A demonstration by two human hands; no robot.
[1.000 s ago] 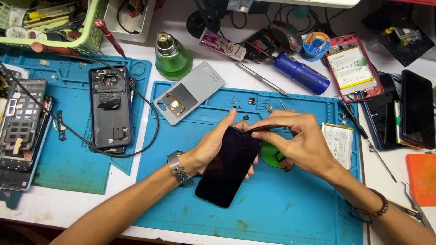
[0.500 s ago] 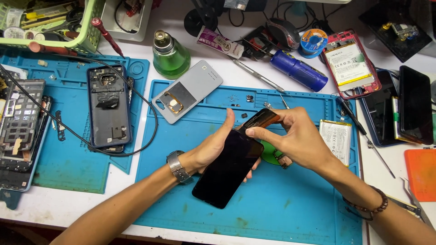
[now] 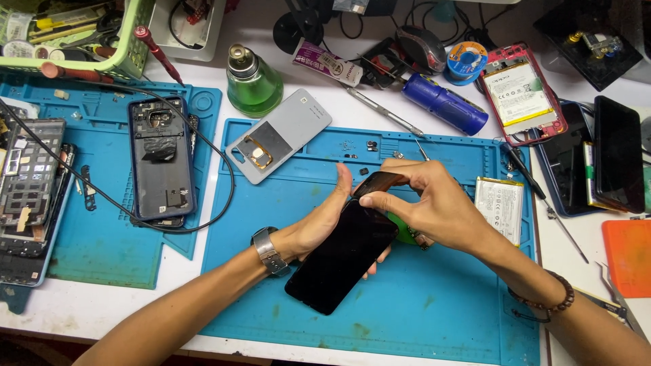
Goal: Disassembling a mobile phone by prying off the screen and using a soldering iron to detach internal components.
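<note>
The left hand [image 3: 324, 227] cradles a black, glossy, rectangular phone [image 3: 341, 259] from beneath, palm up, with the thumb raised against the phone's top-left edge; its fingers curl under the body and show at the phone's right edge. The phone lies tilted over the middle of the blue silicone repair mat [image 3: 434, 325], its top end pointing to about 1 o'clock.

The right hand [image 3: 434, 203] comes in from 4 o'clock and pinches the phone's top corner between thumb and forefinger, where a reddish-brown, glossy strip [image 3: 381, 181] lifts away from the dark glass. I cannot tell whether that strip is a film, a thin tool or part of the screen itself. A green round object [image 3: 401, 230] sits under the right palm, mostly hidden.

The step in hand looks like separating a layer at the phone's top edge. The next move probably calls for a steady hold from the left hand and a slow, even pull or slide along the edge, kept low so the thin layer does not crack or crease.

At 11 o'clock from the phone lies a grey back cover [image 3: 279, 144]; further at 11 o'clock stands a green glass bottle [image 3: 253, 85]. At 3 o'clock a flat silver battery [image 3: 499, 207] rests on the mat.
</note>
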